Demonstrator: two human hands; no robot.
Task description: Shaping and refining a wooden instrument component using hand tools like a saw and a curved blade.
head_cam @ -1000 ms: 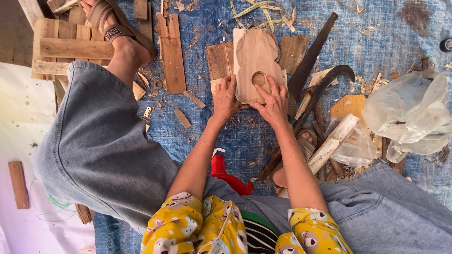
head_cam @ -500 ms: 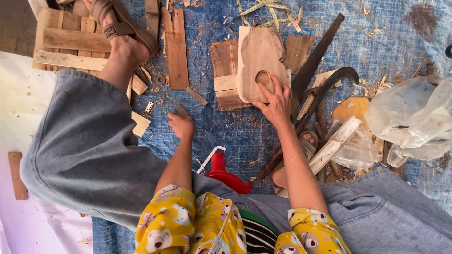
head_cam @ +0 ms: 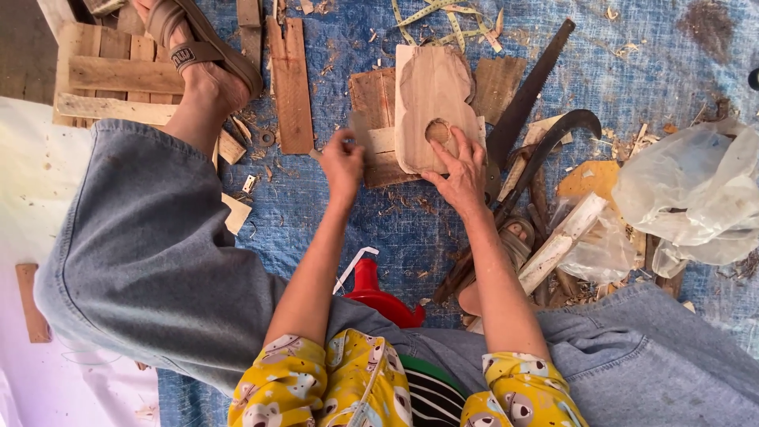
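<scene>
1 carved board [head_cam: 431, 103]; 2 hands: right hand [head_cam: 462, 170] touching; left hand [head_cam: 342, 162] beside

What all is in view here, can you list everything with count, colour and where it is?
Cutout: one, pale wood, figure-eight shape with a round hole, top centre on boards.
Boards: a few, brown, under the cutout.
Plank: one, brown, left of the boards.
Pallet: one, pale wood, top left.
Saw: one, dark blade, right of the cutout.
Curved blade: one, black, right of centre.
Tape measure: one, yellow, top centre.
Plastic bags: several, clear, right.
Red object: one, bottom centre; kind unclear.
Tarp: one, blue, under everything.
Sandal: one, brown, on the foot, top left.
Left hand: beside the boards' left edge.
Right hand: fingers on the cutout.
</scene>
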